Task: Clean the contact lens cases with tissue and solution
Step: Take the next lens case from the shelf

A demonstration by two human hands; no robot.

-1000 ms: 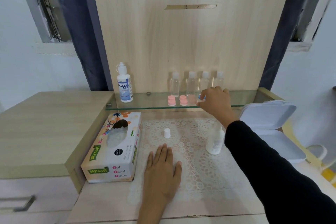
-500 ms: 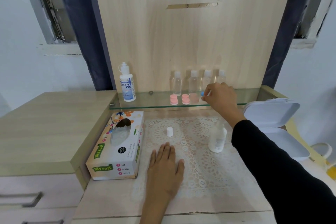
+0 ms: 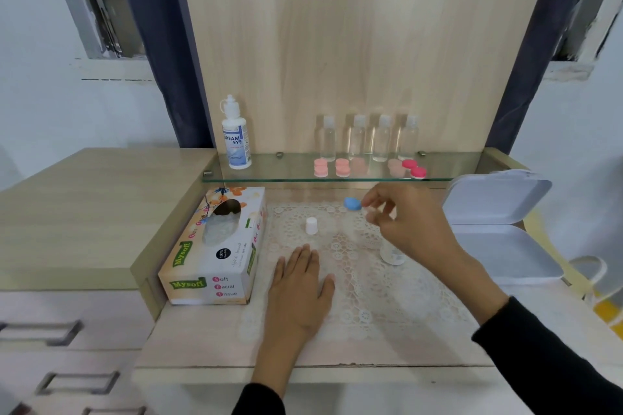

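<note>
My right hand pinches a blue contact lens case in the air above the lace mat, below the glass shelf. Flat on the mat lies my left hand, fingers straight. On the shelf sit light pink lens cases and a darker pink case. A small white cap stands on the mat. An uncapped solution bottle is mostly hidden behind my right wrist. A tissue box rests left of the mat.
A Dream Eye solution bottle stands at the shelf's left end. Several clear small bottles line the back of the shelf. An open white hinged box sits at the right. Drawers are at lower left.
My right hand has lifted the blue lens case off the glass shelf and brought it down over the mat. The left hand stayed flat on the mat.
</note>
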